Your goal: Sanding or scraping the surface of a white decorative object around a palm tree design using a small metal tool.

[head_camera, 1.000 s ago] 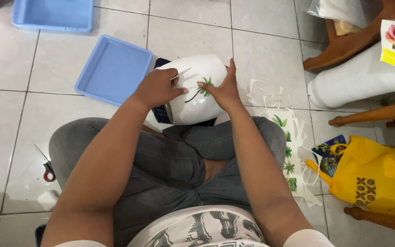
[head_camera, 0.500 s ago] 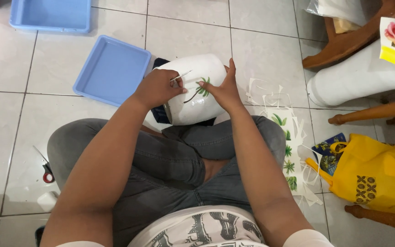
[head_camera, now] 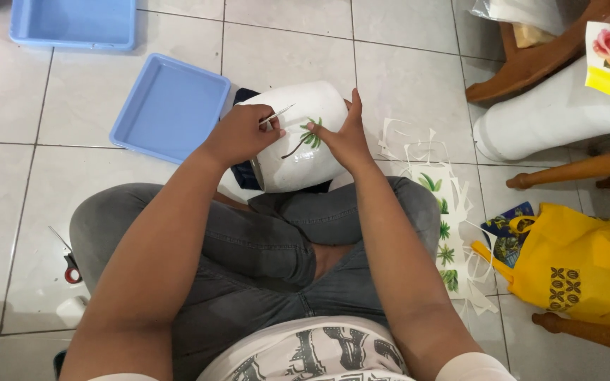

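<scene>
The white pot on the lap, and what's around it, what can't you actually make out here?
Head view only:
- White pot: its underside and mouth are hidden by its own body and the knees.
- Palm decal: partly covered by the right hand.
- Thin tool: its handle is buried in the left hand.
- Scissors: blades too small to read.
- Far blue tray: cut by the top edge.

Home floor workspace, pale floor tiles [head_camera: 404, 77], wooden chair legs [head_camera: 580, 169], yellow bag [head_camera: 580, 264]

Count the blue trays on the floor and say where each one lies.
2. One blue tray lies on the tiles just left of the white pot that the hands work on. The other blue tray sits at the top left corner, partly cut off by the frame.
</scene>
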